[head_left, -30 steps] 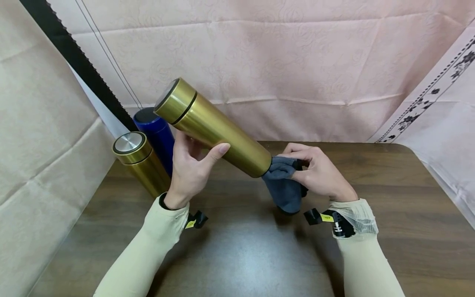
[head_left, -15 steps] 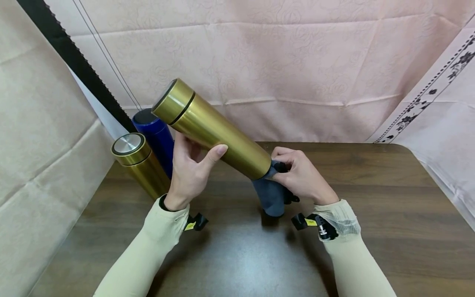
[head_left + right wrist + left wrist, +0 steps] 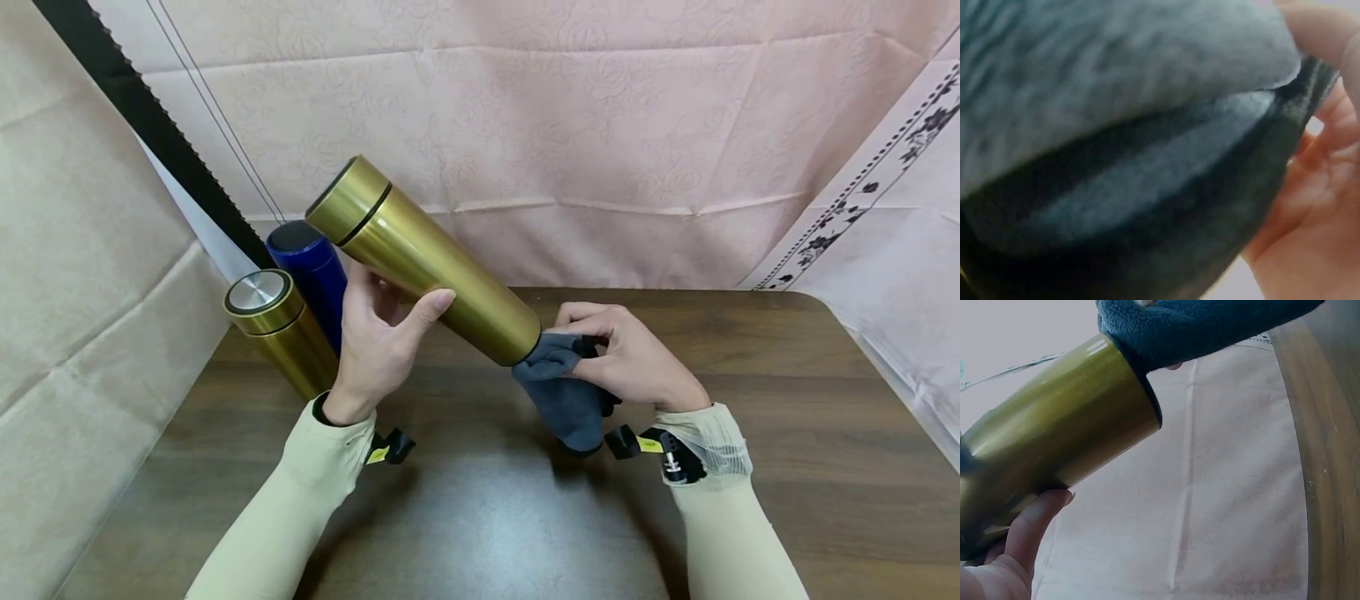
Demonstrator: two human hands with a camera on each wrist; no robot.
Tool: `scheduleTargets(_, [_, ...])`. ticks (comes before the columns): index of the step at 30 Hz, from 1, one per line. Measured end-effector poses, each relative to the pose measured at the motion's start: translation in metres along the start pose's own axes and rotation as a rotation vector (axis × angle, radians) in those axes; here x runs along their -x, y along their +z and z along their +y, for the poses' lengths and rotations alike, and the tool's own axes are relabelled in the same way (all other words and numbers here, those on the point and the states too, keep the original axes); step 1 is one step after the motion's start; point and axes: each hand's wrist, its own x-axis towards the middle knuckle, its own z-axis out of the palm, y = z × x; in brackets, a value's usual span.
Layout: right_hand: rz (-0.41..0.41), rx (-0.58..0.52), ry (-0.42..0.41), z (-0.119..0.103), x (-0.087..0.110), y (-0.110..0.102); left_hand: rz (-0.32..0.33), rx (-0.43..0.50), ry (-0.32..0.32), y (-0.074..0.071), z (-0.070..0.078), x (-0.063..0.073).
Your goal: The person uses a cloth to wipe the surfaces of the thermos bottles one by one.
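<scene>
Head view: gold flask point(image 3: 431, 271) held tilted above the bench point(image 3: 487, 525), ringed lid end up and to the left, base down and to the right. Left hand point(image 3: 378, 346) grips its body, thumb across the near side, the other fingers mostly hidden behind. Right hand point(image 3: 633, 358) pinches a grey-blue cloth point(image 3: 566, 408) between thumb and fingers, bunched at the flask's base; the rest droops below. Short flask point(image 3: 288, 337) and blue flask point(image 3: 311, 275) stand side by side, left of the left hand.

Left wrist view: cloth lies against the dark rim of the base. One digit of the left hand presses the flask's side.

Right wrist view: folded cloth fills most of the frame, blurred; right hand at the right edge, its fingertips hard to make out. Contact with the flask cannot be told here.

Step in hand (judged): wiping the base. Next move calls for a firm left grip, cloth kept flat to the rim while the right hand works round it.
</scene>
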Motion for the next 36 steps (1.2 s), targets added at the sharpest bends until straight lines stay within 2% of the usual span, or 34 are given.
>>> scheduleTargets(4, [0.059,-0.022,0.07,0.0,0.002,-0.004,-0.006,-0.005,-0.024,-0.001,0.001,0.001])
scheduleTargets(11, [0.153,-0.002,0.049,0.009,-0.005,0.005,-0.01,0.021,0.003,0.0,0.002,0.001])
scheduleTargets(18, [0.103,0.016,-0.027,0.015,-0.015,0.024,0.02,0.034,0.025,0.002,0.002,0.002])
scheduleTargets(27, [-0.033,0.016,-0.041,0.001,-0.013,0.023,0.042,0.046,-0.017,0.0,0.003,0.0])
scheduleTargets(32, [-0.024,0.009,-0.061,0.001,-0.009,0.014,0.022,0.007,-0.029,-0.002,0.004,-0.001])
scheduleTargets(36, [0.032,-0.002,-0.03,0.002,-0.004,0.006,0.01,-0.014,-0.033,-0.003,0.005,-0.001])
